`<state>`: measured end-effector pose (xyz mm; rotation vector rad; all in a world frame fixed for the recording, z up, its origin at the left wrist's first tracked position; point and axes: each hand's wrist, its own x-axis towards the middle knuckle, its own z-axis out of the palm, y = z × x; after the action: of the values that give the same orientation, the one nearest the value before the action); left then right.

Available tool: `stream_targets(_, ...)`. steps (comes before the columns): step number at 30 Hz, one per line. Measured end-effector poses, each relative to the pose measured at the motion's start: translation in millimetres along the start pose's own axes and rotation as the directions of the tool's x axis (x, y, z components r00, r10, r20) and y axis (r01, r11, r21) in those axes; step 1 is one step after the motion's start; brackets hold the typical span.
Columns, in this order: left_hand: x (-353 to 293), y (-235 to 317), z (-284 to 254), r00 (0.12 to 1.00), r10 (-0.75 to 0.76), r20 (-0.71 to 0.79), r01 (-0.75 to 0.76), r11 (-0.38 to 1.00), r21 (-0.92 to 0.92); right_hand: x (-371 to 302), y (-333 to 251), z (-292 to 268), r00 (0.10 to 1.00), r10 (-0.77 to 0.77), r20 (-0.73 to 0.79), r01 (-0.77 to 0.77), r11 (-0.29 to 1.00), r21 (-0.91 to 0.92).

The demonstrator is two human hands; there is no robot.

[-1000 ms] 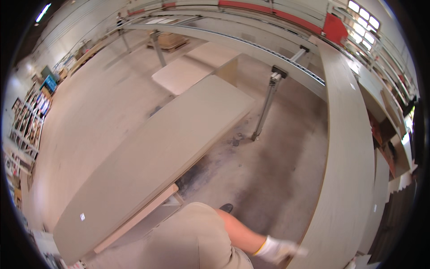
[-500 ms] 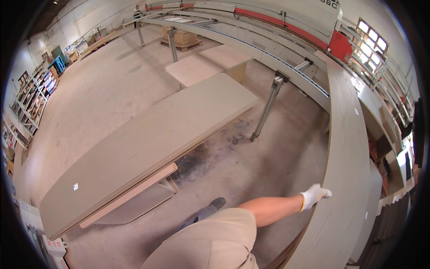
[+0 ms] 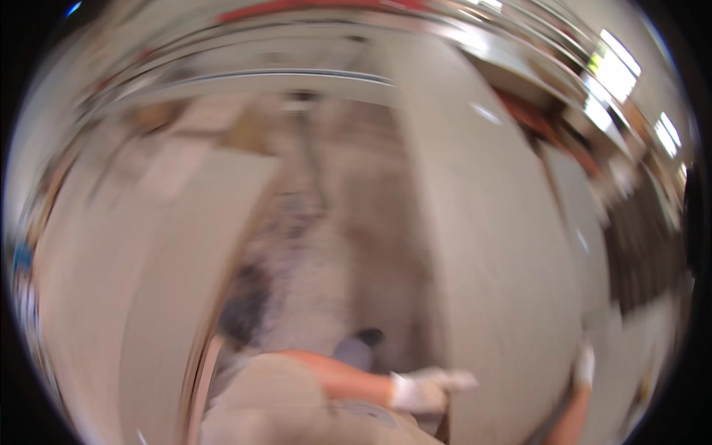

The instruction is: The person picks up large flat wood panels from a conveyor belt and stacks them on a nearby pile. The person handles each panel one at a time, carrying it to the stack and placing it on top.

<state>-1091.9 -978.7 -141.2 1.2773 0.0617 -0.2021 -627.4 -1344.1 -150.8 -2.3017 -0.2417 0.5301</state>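
Note:
A long grey-beige board with a faint wood grain stretches away in front of me on the right, with a small white label near its far part. My left hand, in a white work glove, is at the board's left edge, its fingers lying over the top and the rest closed around the edge. Across the board, my right hand, also gloved in white, is at the right edge; motion blur smears its fingers. The board hides part of what lies beneath it.
Another stack of beige boards lies on my left, with concrete floor between. Ahead runs a machine's metal rail on a support leg. Dark stacked pieces and a second panel are on the right.
My view has swung right, so the long board now sits nearer the middle. My right hand and forearm have come into view. The left hand is still at the board's edge.

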Motion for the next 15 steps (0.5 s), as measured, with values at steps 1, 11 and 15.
stream_targets(1, 4.2, 6.3, -41.8, 0.995, -0.05, -0.087, 0.052, 0.999, 0.016, -7.0, -12.0, 17.5, 0.973, -0.223, 0.06, 0.225, 0.86, -0.457)
stream_targets(11, 166.3, 128.0, -451.2, 0.69, 0.117, -0.714, -0.457, 0.835, -0.305, -142.0, -134.6, 43.7, 0.894, 0.384, -0.23, -0.443, 0.833, -0.331)
stream_targets(15, 143.4, 131.8, -404.2, 0.809, 0.106, -0.578, -0.358, 0.869, -0.342, -167.8, -117.5, 56.2, 0.869, 0.446, -0.214, -0.493, 0.811, -0.313)
